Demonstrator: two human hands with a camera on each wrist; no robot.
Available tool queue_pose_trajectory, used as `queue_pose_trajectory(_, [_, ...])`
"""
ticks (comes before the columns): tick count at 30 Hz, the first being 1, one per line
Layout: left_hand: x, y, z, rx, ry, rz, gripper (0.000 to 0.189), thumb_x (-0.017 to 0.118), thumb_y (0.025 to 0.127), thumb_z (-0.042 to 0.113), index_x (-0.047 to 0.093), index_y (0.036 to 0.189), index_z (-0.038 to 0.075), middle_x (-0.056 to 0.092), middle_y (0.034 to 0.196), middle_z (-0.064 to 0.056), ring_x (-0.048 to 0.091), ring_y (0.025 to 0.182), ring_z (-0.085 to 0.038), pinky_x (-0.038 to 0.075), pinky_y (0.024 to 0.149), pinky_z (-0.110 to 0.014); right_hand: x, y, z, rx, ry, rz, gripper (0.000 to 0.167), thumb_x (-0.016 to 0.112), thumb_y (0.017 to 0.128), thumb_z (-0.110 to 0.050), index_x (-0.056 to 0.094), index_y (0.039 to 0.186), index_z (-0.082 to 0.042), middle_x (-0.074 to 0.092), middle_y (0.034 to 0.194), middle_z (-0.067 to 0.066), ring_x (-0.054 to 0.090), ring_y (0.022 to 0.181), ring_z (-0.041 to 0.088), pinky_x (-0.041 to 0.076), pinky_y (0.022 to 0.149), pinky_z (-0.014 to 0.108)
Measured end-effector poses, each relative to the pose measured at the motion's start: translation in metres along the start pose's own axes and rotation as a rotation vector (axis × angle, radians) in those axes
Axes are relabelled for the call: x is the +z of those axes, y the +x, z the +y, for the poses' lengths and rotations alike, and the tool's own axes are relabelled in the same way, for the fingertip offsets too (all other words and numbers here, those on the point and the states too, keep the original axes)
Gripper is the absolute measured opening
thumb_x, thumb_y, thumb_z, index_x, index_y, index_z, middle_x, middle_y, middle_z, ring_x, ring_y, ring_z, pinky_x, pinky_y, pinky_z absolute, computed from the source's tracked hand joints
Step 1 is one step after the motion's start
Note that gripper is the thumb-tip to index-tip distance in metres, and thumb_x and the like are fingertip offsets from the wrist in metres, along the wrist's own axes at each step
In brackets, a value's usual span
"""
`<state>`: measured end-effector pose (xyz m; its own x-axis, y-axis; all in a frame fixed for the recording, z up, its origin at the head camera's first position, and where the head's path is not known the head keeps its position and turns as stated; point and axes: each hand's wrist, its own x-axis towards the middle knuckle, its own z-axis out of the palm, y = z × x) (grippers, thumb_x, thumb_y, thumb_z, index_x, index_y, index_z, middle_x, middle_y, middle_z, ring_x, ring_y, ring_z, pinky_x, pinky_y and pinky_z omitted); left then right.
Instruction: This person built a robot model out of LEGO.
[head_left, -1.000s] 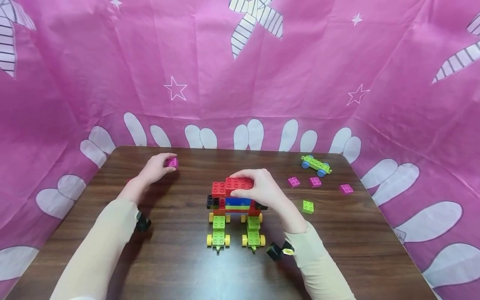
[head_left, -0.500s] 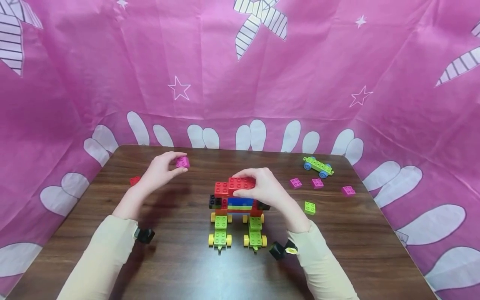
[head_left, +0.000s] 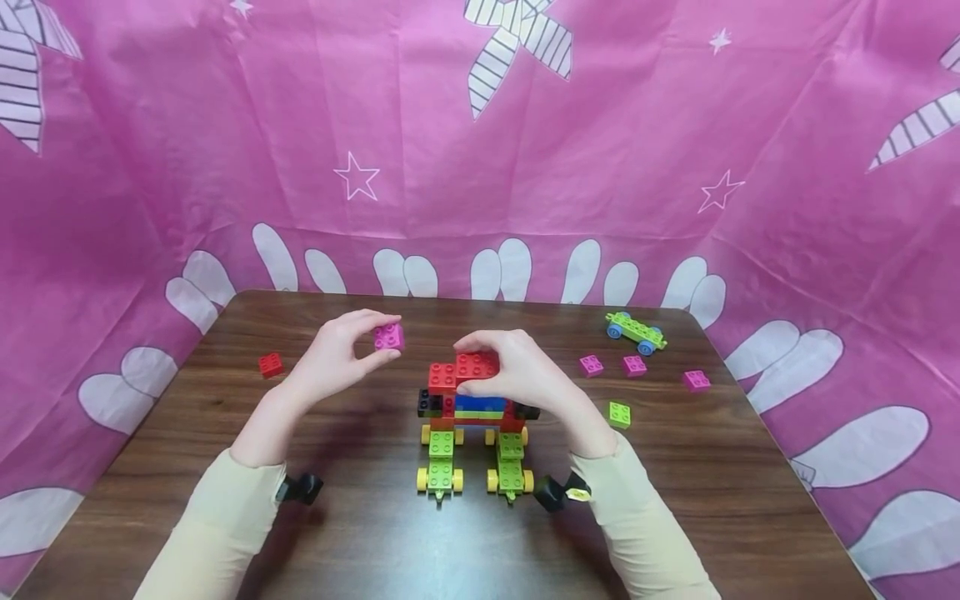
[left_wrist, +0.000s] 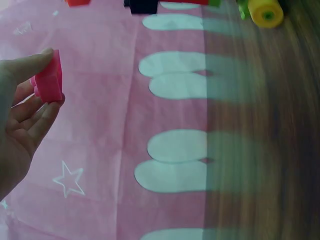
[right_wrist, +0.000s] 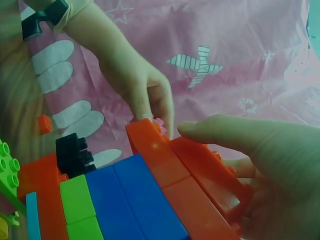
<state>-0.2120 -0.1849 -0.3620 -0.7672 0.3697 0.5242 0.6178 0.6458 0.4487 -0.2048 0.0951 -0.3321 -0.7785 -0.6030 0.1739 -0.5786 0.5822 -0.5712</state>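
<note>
My left hand [head_left: 333, 354] pinches a pink building brick [head_left: 388, 336] between thumb and fingertips, raised to the left of the built model. In the left wrist view the pink brick [left_wrist: 49, 80] is held on edge. My right hand [head_left: 517, 371] holds the long red brick [head_left: 477, 365] on top of the model, thumb on the near side and fingers behind. The model has red, blue [right_wrist: 127, 192], black [head_left: 429, 404] and green bricks, standing on two green wheeled bases [head_left: 439, 475] with yellow wheels. Part of its right side is hidden by my right hand.
A loose red brick [head_left: 271, 365] lies at the left. On the right lie several pink bricks [head_left: 634, 365], a green brick [head_left: 618, 415] and a green car base [head_left: 636, 331] with blue wheels. A pink curtain [head_left: 600, 150] hangs behind the wooden table [head_left: 360, 517].
My left hand has carried the pink brick rightward toward the model, bringing the loose red brick into full view. My right hand stays at the model's top, its fingers shifted slightly left.
</note>
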Motion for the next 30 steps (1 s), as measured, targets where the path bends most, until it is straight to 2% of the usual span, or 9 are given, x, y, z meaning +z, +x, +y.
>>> queue_pose_trajectory(4, [0.003,-0.001,0.013,-0.005,-0.029,-0.008,0.05,0.082,0.08,0.017,0.065,0.125,0.005,0.068,0.119,-0.014,0.062,0.11,-0.031,0.053,0.092,-0.049,0.001,0.004,-0.003,0.014,-0.021,-0.022,0.051,0.082,0.078,-0.03,0.066,0.122,-0.01,0.07,0.119,0.005,0.064,0.109,0.019,0.054,0.094,0.036])
queue_pose_trajectory(12, [0.008,-0.004,0.029,0.037,-0.08,-0.007,0.047,0.083,0.078,0.015,0.067,0.121,0.005,0.069,0.117,-0.011,0.063,0.109,-0.028,0.054,0.092,-0.047,0.006,0.008,-0.003,0.061,-0.069,-0.053,0.045,0.082,0.079,-0.032,0.07,0.115,-0.008,0.073,0.105,0.004,0.06,0.087,0.014,0.051,0.073,0.025])
queue_pose_trajectory(19, [0.012,-0.009,0.035,0.079,-0.102,-0.013,0.044,0.081,0.08,0.016,0.067,0.12,0.005,0.07,0.114,-0.01,0.065,0.107,-0.026,0.055,0.09,-0.044,0.01,0.009,-0.003,0.1,-0.06,-0.044,0.044,0.083,0.078,-0.031,0.072,0.113,-0.008,0.074,0.103,0.004,0.06,0.087,0.014,0.05,0.074,0.026])
queue_pose_trajectory(30, [0.018,-0.013,0.038,0.043,-0.132,-0.059,0.044,0.081,0.08,0.019,0.068,0.119,0.006,0.071,0.114,-0.009,0.067,0.106,-0.023,0.056,0.089,-0.041,0.011,0.009,-0.001,0.11,-0.049,-0.026,0.042,0.083,0.078,-0.03,0.072,0.112,-0.008,0.074,0.102,0.004,0.061,0.088,0.016,0.051,0.073,0.024])
